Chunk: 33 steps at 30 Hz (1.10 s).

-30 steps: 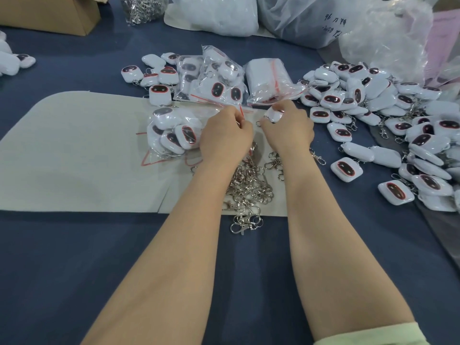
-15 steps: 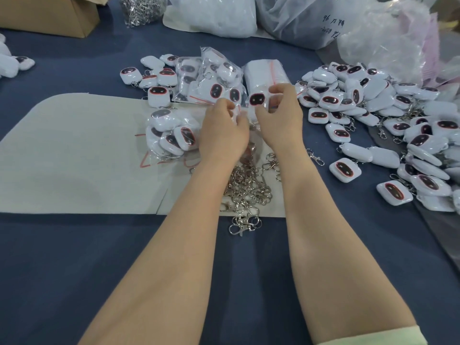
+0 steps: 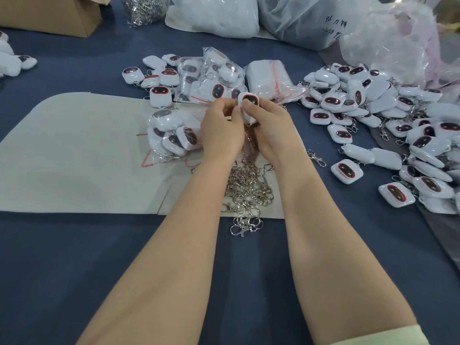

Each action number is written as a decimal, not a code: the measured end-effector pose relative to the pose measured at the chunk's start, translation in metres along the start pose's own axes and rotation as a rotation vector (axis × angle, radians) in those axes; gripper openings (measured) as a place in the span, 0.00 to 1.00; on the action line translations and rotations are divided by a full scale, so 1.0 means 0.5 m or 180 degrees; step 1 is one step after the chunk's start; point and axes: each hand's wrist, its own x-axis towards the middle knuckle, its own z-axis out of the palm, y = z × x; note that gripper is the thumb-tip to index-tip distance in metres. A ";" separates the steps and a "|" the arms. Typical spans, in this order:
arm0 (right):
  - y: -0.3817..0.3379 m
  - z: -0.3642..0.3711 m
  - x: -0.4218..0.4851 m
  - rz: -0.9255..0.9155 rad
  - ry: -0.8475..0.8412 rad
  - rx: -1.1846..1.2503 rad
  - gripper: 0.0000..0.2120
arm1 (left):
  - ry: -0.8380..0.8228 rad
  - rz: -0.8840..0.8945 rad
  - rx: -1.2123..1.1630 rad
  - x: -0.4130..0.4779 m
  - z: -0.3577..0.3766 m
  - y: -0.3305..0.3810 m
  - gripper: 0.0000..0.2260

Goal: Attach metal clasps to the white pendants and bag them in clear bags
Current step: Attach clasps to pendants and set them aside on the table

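Observation:
My right hand [image 3: 270, 128] grips a white pendant [image 3: 249, 100] with a dark, red-rimmed face, held up over the pale mat [image 3: 74, 150]. My left hand [image 3: 220, 128] sits close beside it, fingers curled and pinching at the pendant's lower left edge; a clear bag seems to be between the fingers, though I cannot tell for sure. A heap of metal clasps [image 3: 249, 188] lies just below both wrists. Loose white pendants [image 3: 373, 115] are piled to the right. Clear bags filled with pendants [image 3: 174, 135] lie left of my hands.
More bagged pendants [image 3: 211, 80] and a stack of empty red-striped clear bags [image 3: 268, 75] lie beyond my hands. A cardboard box [image 3: 54, 13], a bag of clasps [image 3: 144, 7] and large plastic sacks [image 3: 311, 21] line the far edge. One stray clasp [image 3: 316, 158] lies right of my forearm.
The hands have drawn together and slightly nearer to me. The pendant, earlier between both hands over the bag stack, now sits upright in my right hand's fingers with my left hand against it.

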 end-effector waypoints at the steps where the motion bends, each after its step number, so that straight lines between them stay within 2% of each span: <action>1: -0.002 0.000 -0.001 0.0043 -0.0019 0.0093 0.05 | -0.0022 0.0055 0.0138 -0.002 0.002 -0.001 0.08; 4: -0.003 0.002 -0.001 0.0074 -0.0020 0.0212 0.03 | -0.0074 0.0166 0.0418 -0.004 0.004 -0.005 0.10; 13: 0.006 0.002 0.007 -0.0158 0.0148 -0.0248 0.04 | -0.0187 0.0115 0.0384 -0.003 -0.001 -0.002 0.10; 19: 0.008 0.001 0.009 -0.0241 0.0135 -0.0264 0.04 | -0.0171 0.0158 0.0385 -0.002 -0.002 -0.003 0.09; 23: 0.006 0.000 0.009 -0.0172 -0.0001 -0.0237 0.04 | -0.0131 0.0197 0.0461 0.000 0.000 -0.006 0.09; 26: 0.002 -0.001 0.007 -0.0032 -0.0121 -0.0065 0.09 | -0.0098 0.0176 0.0495 0.002 0.000 -0.007 0.09; 33: 0.000 -0.002 0.002 -0.0146 -0.0106 -0.0190 0.08 | -0.0115 0.0153 0.0507 0.001 0.000 -0.005 0.10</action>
